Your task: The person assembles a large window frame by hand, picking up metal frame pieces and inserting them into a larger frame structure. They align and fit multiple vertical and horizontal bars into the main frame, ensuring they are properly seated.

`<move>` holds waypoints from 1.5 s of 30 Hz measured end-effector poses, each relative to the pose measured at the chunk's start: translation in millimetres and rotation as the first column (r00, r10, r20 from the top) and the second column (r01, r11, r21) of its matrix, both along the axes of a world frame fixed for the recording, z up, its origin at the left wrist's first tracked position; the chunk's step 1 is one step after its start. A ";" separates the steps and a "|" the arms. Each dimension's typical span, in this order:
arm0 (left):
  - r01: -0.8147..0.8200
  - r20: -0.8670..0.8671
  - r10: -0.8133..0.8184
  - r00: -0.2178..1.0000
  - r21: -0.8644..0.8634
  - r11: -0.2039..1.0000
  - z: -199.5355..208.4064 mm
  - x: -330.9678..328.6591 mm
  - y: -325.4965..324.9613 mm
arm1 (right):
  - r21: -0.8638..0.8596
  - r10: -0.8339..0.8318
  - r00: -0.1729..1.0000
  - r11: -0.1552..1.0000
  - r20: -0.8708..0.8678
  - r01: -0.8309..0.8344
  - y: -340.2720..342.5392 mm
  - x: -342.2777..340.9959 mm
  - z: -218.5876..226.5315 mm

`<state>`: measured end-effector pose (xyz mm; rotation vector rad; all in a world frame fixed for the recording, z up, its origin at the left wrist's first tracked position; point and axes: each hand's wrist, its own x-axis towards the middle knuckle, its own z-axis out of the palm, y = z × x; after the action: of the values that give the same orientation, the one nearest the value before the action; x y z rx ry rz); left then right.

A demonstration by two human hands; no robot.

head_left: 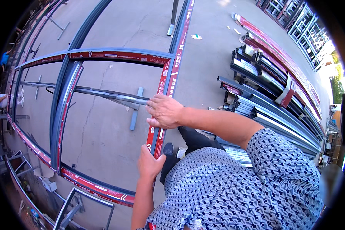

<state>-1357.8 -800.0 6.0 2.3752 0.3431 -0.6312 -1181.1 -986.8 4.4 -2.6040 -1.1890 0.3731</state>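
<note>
A large grey metal frame (103, 53) wrapped in red printed film lies before me, raised above the floor on supports. My right hand (165, 111) is palm down on its near-right side bar (153, 136), fingers bent over the inner edge. Lower on the same bar, my left hand (149, 163) grips it, with the thumb across the top and the other fingers mostly hidden. A crossbar (138, 56) runs beyond my hands, and a grey upright profile (61, 115) divides the frame to the left.
Long metal profiles (272, 92) are stacked on the floor at right. A support rail (107, 94) with a blue-grey foot (136, 111) passes under the frame. A smaller metal stand (84, 203) is at lower left. Lattice panels (306, 30) stand far right; a person (2, 100) is far left.
</note>
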 end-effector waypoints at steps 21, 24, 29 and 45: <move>-0.072 -0.041 0.080 0.996 0.158 0.985 2.0 97.0 -69.1 | 0.249 0.351 0.931 0.897 0.099 -0.364 31.3 193.2 -0.1; -0.107 -0.051 0.115 0.992 0.139 0.984 5.8 100.8 -66.2 | -0.245 0.243 0.876 0.898 -0.415 -0.365 -11.7 172.9 -25.5; -0.099 -0.007 0.101 0.995 0.097 0.990 -0.4 94.2 -64.9 | -0.152 0.347 0.876 0.898 -0.334 -0.414 -3.4 187.5 -35.9; -0.087 -0.017 0.090 0.996 0.109 0.990 -3.0 97.0 -59.2 | -0.180 0.426 0.868 0.861 -0.257 -0.476 -12.0 171.5 -25.4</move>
<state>-1260.8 -859.2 3.0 2.4422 0.5011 -0.6108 -1009.6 -998.8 -21.0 -2.3576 -1.7701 0.9120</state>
